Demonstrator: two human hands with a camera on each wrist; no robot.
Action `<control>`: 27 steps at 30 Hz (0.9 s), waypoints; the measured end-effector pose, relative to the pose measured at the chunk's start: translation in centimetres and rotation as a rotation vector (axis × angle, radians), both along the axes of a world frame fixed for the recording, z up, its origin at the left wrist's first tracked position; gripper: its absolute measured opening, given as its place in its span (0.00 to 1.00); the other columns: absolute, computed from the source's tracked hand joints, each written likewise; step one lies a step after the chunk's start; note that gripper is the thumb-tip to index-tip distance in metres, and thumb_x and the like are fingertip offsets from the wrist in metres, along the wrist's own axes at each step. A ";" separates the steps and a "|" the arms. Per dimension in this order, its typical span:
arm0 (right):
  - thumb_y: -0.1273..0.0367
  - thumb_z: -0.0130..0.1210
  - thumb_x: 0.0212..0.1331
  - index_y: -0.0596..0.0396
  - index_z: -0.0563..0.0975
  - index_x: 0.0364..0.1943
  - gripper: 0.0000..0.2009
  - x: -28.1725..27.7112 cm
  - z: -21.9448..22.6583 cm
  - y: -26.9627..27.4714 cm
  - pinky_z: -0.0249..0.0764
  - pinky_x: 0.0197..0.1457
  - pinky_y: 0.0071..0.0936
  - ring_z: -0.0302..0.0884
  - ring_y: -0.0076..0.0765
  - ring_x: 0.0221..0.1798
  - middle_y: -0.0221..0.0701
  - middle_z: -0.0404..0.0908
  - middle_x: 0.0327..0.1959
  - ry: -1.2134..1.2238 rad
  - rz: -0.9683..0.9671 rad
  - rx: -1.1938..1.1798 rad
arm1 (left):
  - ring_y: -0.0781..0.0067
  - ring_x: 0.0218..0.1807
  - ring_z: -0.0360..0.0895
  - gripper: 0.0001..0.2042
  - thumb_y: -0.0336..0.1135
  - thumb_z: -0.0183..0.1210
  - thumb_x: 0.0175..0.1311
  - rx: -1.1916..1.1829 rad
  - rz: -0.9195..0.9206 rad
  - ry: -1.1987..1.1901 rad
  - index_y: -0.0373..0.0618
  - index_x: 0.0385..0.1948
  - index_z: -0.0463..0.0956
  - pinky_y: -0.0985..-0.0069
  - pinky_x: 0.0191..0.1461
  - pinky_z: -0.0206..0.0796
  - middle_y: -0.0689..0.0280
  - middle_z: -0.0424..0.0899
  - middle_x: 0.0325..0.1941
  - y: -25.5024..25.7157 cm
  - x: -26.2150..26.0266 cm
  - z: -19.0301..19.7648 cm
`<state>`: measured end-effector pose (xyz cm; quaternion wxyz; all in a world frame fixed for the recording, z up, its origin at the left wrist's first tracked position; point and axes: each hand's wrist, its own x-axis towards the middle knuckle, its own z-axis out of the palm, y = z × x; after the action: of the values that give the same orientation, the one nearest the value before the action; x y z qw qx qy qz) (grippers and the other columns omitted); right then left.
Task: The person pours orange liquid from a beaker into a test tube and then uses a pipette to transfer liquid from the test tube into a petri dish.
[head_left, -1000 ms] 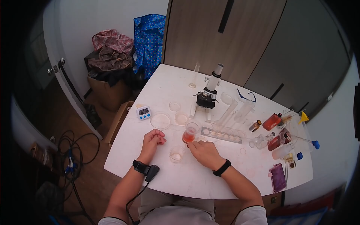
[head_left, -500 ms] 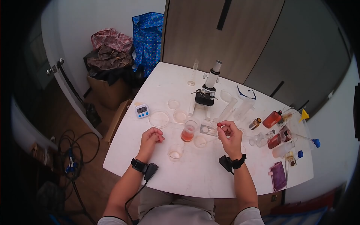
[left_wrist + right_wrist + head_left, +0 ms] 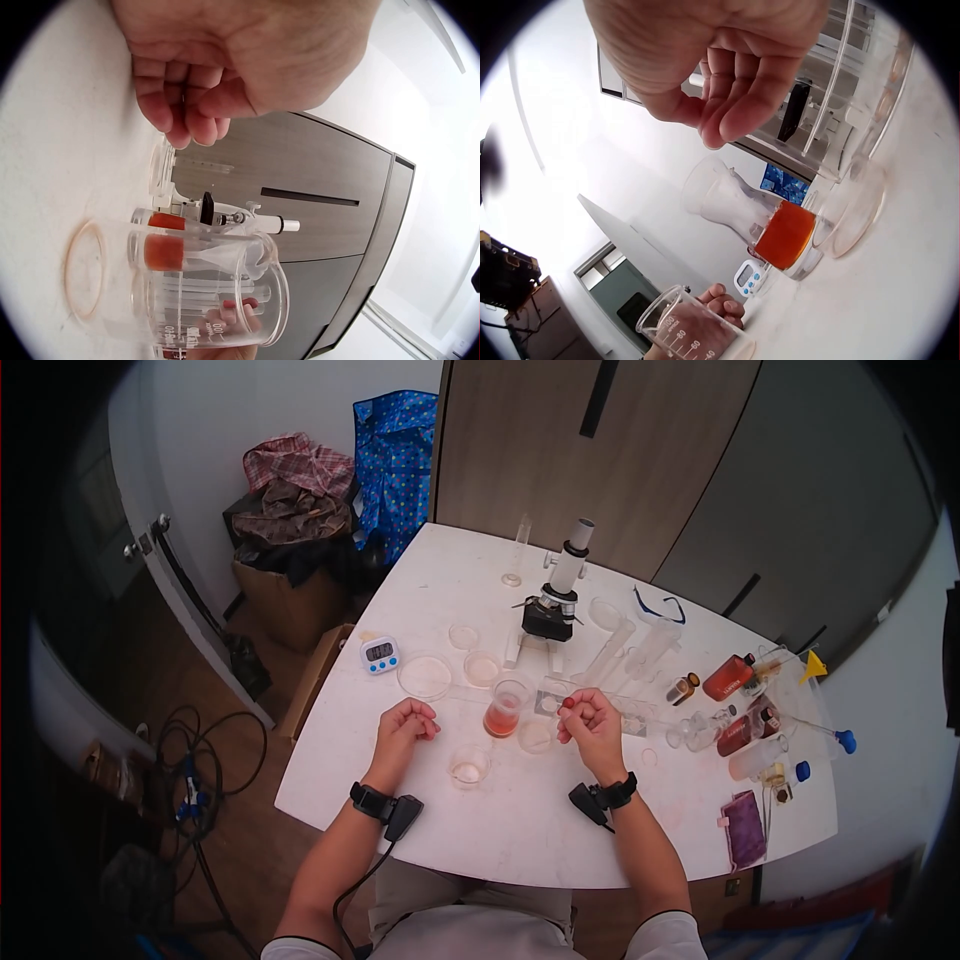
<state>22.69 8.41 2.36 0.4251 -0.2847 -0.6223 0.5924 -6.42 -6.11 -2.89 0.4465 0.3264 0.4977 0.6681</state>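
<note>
My right hand (image 3: 597, 732) pinches a small dark-red, bulb-like piece (image 3: 567, 702) between thumb and fingers, above the table right of the glass vessel. The rest of the piece is hidden by the fingers. My left hand (image 3: 402, 735) lies near the table on the left, fingers loosely curled and holding nothing. Between the hands stands a waisted glass vessel (image 3: 786, 234) with red-orange liquid in its lower part. A clear graduated beaker (image 3: 262, 300) stands nearer the body. Beside the vessel, under the right hand's side, lies a shallow clear dish (image 3: 535, 737).
Behind stands a microscope (image 3: 553, 595). A blue-and-white timer (image 3: 380, 655) and a large round dish (image 3: 425, 677) lie left. A clear rack (image 3: 630, 720) is behind the right hand. Brown bottles (image 3: 728, 678), glassware and a purple pouch (image 3: 743, 830) crowd the right side.
The right hand rose from beside the glass vessel and swung right with the red piece, then drifted slightly back left. My left hand has hardly moved.
</note>
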 end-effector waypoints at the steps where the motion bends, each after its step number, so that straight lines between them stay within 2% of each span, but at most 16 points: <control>1: 0.77 0.59 0.71 0.58 0.75 0.46 0.05 0.1 -0.1 0.0 0.79 0.31 0.20 0.81 0.20 0.29 0.29 0.84 0.31 -0.017 0.013 0.005 | 0.76 0.39 0.82 0.08 0.23 0.49 0.66 -0.008 0.002 -0.005 0.41 0.40 0.79 0.78 0.46 0.72 0.68 0.82 0.30 0.0 0.0 0.0; 8: 0.76 0.61 0.70 0.57 0.73 0.44 0.07 0.5 0.1 -0.7 0.78 0.32 0.18 0.81 0.19 0.29 0.29 0.83 0.29 -0.029 0.010 -0.043 | 0.76 0.38 0.81 0.09 0.23 0.49 0.65 -0.029 0.011 -0.008 0.40 0.39 0.79 0.79 0.46 0.72 0.67 0.82 0.29 0.0 0.3 0.2; 14: 0.76 0.61 0.69 0.58 0.74 0.45 0.07 0.8 -0.5 -1.2 0.79 0.34 0.18 0.82 0.19 0.30 0.29 0.84 0.30 -0.050 -0.007 -0.016 | 0.78 0.36 0.80 0.08 0.27 0.50 0.66 0.031 -0.083 -0.034 0.38 0.39 0.80 0.81 0.45 0.69 0.69 0.80 0.26 -0.2 -0.1 -0.4; 17: 0.76 0.62 0.69 0.59 0.74 0.45 0.08 0.8 -0.5 -1.3 0.79 0.35 0.18 0.82 0.18 0.30 0.28 0.84 0.30 -0.045 -0.010 0.021 | 0.79 0.36 0.80 0.08 0.29 0.51 0.70 -0.003 -0.074 -0.012 0.39 0.39 0.80 0.80 0.45 0.69 0.69 0.80 0.27 -0.5 0.2 0.2; 23: 0.76 0.62 0.70 0.57 0.73 0.45 0.08 1.1 -0.5 -1.2 0.80 0.34 0.19 0.82 0.19 0.31 0.28 0.83 0.30 -0.048 -0.015 0.027 | 0.79 0.40 0.80 0.11 0.37 0.52 0.74 -0.018 -0.060 0.019 0.42 0.42 0.81 0.79 0.48 0.69 0.68 0.83 0.34 -0.6 0.5 0.7; 25: 0.76 0.62 0.70 0.57 0.73 0.45 0.08 1.1 -0.4 -1.3 0.80 0.34 0.19 0.82 0.19 0.31 0.28 0.83 0.30 -0.046 -0.016 0.018 | 0.78 0.47 0.80 0.14 0.43 0.55 0.72 0.042 -0.146 0.032 0.42 0.46 0.80 0.77 0.52 0.69 0.67 0.84 0.41 -0.6 0.4 0.5; 27: 0.76 0.61 0.70 0.57 0.73 0.45 0.08 1.2 -0.4 -1.3 0.80 0.35 0.19 0.82 0.19 0.31 0.28 0.83 0.31 -0.040 -0.013 0.018 | 0.77 0.50 0.80 0.16 0.45 0.55 0.72 0.065 -0.180 0.066 0.41 0.48 0.80 0.76 0.55 0.69 0.67 0.85 0.44 -0.8 0.6 0.7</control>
<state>23.89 7.15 2.01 0.4190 -0.2967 -0.6341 0.5782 -5.81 -6.94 -2.16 0.4773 0.4060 0.4590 0.6298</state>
